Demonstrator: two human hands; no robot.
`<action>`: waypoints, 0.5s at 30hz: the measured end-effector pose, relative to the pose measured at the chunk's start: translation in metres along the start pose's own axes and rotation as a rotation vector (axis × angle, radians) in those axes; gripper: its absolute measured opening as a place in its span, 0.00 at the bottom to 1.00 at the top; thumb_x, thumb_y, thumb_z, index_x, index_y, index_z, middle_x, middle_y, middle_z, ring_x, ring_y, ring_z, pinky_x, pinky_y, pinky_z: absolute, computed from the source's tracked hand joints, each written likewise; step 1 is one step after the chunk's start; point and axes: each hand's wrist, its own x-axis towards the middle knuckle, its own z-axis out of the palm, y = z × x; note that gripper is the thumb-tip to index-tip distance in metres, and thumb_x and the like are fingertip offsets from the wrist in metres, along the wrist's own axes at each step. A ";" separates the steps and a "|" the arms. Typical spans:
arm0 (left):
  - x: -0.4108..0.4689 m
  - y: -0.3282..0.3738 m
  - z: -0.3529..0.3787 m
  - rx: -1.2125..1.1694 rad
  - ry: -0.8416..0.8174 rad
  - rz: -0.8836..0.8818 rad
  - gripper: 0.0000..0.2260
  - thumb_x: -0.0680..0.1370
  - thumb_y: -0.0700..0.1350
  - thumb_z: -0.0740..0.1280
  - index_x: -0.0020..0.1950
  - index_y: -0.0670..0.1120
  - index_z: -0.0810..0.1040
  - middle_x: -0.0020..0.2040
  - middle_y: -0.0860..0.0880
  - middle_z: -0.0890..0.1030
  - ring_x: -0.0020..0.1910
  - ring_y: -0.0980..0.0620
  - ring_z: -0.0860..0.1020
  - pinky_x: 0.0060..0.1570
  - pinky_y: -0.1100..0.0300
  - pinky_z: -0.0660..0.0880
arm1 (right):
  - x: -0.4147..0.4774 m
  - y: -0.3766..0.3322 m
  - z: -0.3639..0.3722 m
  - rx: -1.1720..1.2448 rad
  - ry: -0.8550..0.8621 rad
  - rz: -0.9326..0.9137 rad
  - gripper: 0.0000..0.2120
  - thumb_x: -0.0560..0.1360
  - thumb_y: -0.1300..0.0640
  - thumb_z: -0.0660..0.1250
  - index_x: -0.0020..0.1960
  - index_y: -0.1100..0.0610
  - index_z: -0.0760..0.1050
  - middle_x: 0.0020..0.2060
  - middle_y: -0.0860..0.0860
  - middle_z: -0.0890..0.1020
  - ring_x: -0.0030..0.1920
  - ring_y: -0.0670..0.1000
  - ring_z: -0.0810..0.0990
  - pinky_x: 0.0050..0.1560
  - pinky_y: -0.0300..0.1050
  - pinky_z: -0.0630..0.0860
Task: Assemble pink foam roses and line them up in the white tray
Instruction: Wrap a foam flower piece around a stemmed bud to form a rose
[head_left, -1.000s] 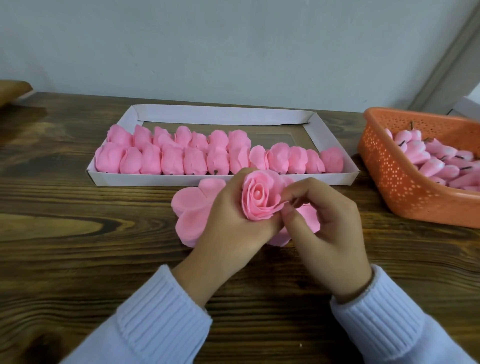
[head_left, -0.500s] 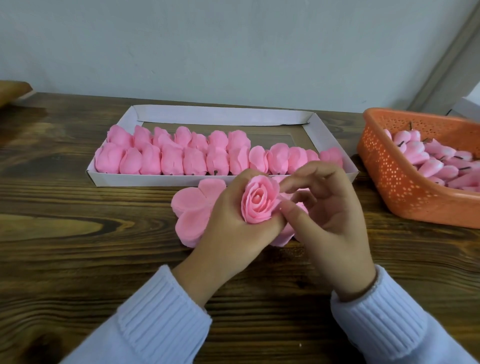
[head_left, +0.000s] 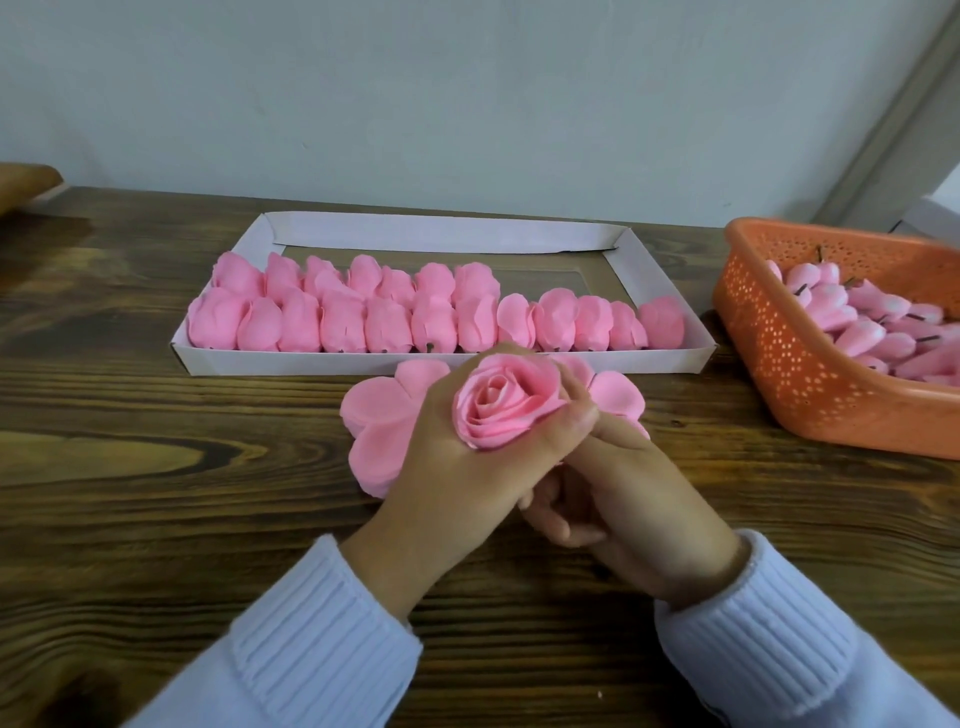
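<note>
While the left hand (head_left: 457, 467) grips a wrapped rose (head_left: 501, 408) just in front of the white tray (head_left: 441, 231), the right hand (head_left: 623, 514) is tucked beneath it with curled fingers, and I cannot tell whether it pinches anything. The tray's near row of roses (head_left: 415, 327) looks full and the second row reaches about halfway. A stack of petal sheets (head_left: 379, 421) and a basket (head_left: 779, 374) of buds (head_left: 857, 322) suggest many more to make

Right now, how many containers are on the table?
2: a white tray at centre back, and an orange basket at the right edge, partly out of frame. A brown thing at far left is too cropped to tell.
</note>
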 end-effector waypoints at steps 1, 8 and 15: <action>0.000 0.000 0.000 0.013 -0.004 -0.011 0.03 0.69 0.46 0.72 0.39 0.50 0.79 0.37 0.42 0.80 0.21 0.53 0.73 0.22 0.58 0.74 | 0.000 0.000 0.000 0.021 -0.020 0.008 0.15 0.75 0.56 0.60 0.36 0.67 0.71 0.24 0.56 0.72 0.20 0.46 0.65 0.21 0.31 0.53; -0.002 0.000 0.002 0.039 0.058 0.047 0.07 0.68 0.44 0.73 0.39 0.48 0.75 0.35 0.49 0.78 0.25 0.57 0.75 0.25 0.64 0.72 | 0.001 0.000 0.006 0.136 0.005 0.058 0.11 0.75 0.61 0.60 0.34 0.64 0.70 0.23 0.52 0.71 0.19 0.44 0.63 0.20 0.31 0.53; -0.001 0.003 0.000 0.037 -0.035 0.039 0.08 0.67 0.41 0.72 0.39 0.52 0.75 0.45 0.54 0.82 0.48 0.56 0.81 0.46 0.64 0.76 | 0.003 -0.001 -0.002 0.380 -0.154 0.204 0.12 0.74 0.49 0.65 0.44 0.56 0.83 0.31 0.54 0.74 0.26 0.46 0.75 0.19 0.32 0.64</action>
